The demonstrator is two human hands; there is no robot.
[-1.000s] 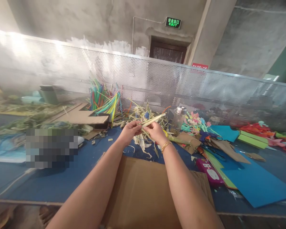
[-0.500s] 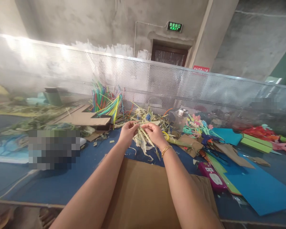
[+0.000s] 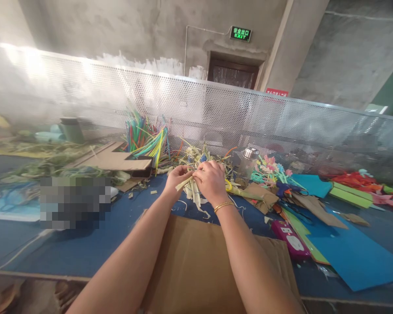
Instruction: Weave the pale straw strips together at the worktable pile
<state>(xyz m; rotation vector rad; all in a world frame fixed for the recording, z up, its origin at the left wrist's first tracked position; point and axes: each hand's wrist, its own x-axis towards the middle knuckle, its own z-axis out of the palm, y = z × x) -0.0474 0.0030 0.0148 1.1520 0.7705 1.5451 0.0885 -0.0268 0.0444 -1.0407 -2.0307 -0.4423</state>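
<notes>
My left hand [image 3: 177,179] pinches a pale, dry plant strip [image 3: 184,182], which looks like corn husk. My right hand [image 3: 211,179], with a gold bracelet on its wrist, is closed close beside it, fingers curled over the same strips; its fingertips are partly hidden. More pale husk strips [image 3: 195,199] dangle below both hands towards the blue tabletop. Just behind the hands lies a heap of dry husks [image 3: 221,162] with a small blue piece [image 3: 203,158] among them. A brown cardboard sheet [image 3: 193,261] lies under my forearms.
Colourful pipe cleaners [image 3: 146,137] stand behind a cut cardboard piece [image 3: 118,158] at left. A clear bottle [image 3: 248,162], pastel paper flowers [image 3: 273,172], scissors [image 3: 294,210], a magenta box [image 3: 290,239] and blue card [image 3: 356,253] lie to the right. A perforated metal screen [image 3: 183,102] borders the back.
My right hand has turned over, its back now facing up, and moved closer to my left. The strips between the hands have shifted, one end now pointing left below my left fingers.
</notes>
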